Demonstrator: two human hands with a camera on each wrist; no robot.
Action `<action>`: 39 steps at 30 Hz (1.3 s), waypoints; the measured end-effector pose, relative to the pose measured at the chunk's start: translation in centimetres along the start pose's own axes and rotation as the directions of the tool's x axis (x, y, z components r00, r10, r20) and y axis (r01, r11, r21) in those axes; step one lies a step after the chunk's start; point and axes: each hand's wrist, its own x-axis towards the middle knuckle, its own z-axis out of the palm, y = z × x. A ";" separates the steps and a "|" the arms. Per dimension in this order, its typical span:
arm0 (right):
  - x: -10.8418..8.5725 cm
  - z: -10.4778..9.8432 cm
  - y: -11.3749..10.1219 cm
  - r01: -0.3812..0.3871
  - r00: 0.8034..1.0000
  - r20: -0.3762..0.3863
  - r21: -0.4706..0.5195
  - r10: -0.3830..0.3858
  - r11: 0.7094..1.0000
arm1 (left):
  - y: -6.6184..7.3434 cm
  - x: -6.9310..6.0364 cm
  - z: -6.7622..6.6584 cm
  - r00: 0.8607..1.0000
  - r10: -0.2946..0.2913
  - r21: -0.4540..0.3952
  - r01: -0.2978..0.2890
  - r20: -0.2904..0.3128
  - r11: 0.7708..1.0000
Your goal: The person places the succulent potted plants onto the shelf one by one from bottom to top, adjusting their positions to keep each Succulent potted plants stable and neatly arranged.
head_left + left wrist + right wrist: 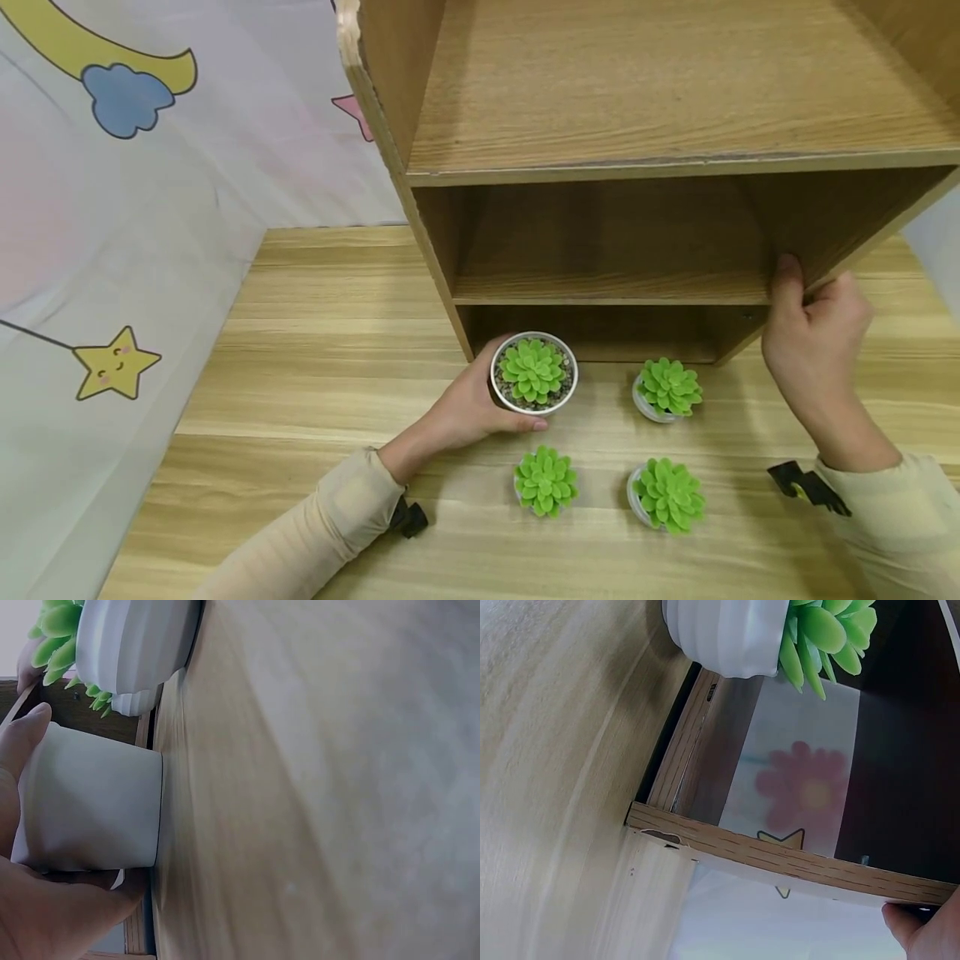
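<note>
A white pot (pixel 94 799) with a green succulent (pixel 532 371) over pebbles is in my left hand (pixel 480 404). The thumb lies along the near side of the pot and the fingers go round its far side, partly hidden. This pot stands upright before the lowest opening of a wooden shelf unit (pixel 570 162). My right hand (pixel 817 342) grips the unit's right side panel (pixel 817 866), thumb inside and fingers outside. Between the hands, near the unit's base, sits a small potted succulent (pixel 669 387).
Two more small succulents in ribbed white pots, a left one (pixel 546 481) and a right one (pixel 667 496), stand nearer on the wood-grain table (pixel 300 333). A white cloth backdrop (pixel 247 108) with printed stars hangs at the left and behind.
</note>
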 end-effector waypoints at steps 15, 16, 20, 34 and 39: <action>0.1 0.0 0.3 0.013 1.000 -0.001 -0.018 -0.013 1.000 | -0.1 0.0 0.0 1.000 0.002 0.029 -0.002 -0.008 1.000; 0.1 0.0 0.3 0.013 1.000 -0.002 -0.016 -0.013 1.000 | -0.1 0.0 0.0 1.000 0.002 0.032 -0.002 -0.009 0.999; 0.1 0.0 0.3 0.013 1.000 -0.006 -0.012 -0.013 1.000 | -0.1 0.0 0.0 1.000 -0.002 0.036 0.003 -0.012 0.999; 0.2 0.2 0.4 0.015 1.000 -0.016 -0.016 -0.016 1.000 | -0.2 0.1 -0.1 1.000 0.002 0.068 0.000 -0.020 0.998; 0.1 0.2 0.4 0.023 1.000 -0.018 -0.015 -0.023 1.000 | 0.0 0.1 -0.1 1.000 -0.001 0.083 0.003 -0.025 0.997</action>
